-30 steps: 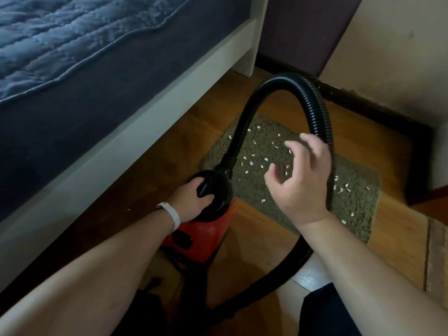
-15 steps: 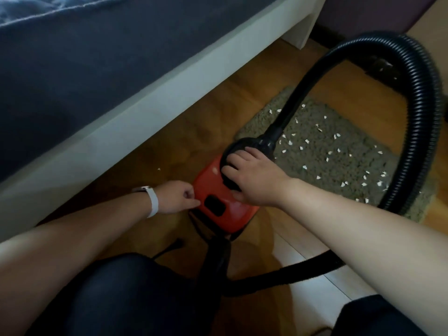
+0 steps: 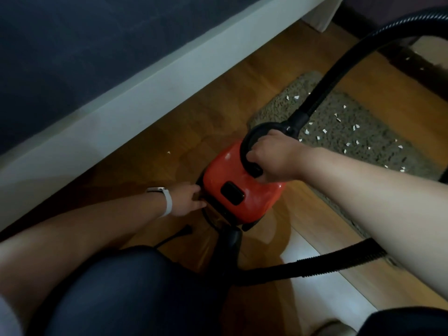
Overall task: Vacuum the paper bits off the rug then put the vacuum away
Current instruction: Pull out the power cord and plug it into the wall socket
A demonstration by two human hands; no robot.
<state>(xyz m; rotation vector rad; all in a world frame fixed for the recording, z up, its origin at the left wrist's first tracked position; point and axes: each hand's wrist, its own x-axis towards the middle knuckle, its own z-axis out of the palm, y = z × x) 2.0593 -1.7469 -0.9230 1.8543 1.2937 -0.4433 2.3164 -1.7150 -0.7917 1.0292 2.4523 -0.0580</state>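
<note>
— Vacuum (image 3: 238,187): where does it sit?
— The red body stands on the wooden floor (image 3: 194,132), just off the near corner of the rug (image 3: 363,132), beside the bed frame (image 3: 135,93).
— And the hands?
— The right hand (image 3: 274,158) is closed around the black handle (image 3: 247,144) on top. The left hand (image 3: 186,200), white band at the wrist, touches the vacuum's left side low down — fingers half hidden, so whether it grips I cannot tell.
— The hose?
— The black hose (image 3: 339,66) arcs up over the rug, where white paper bits (image 3: 354,128) lie scattered.
</note>
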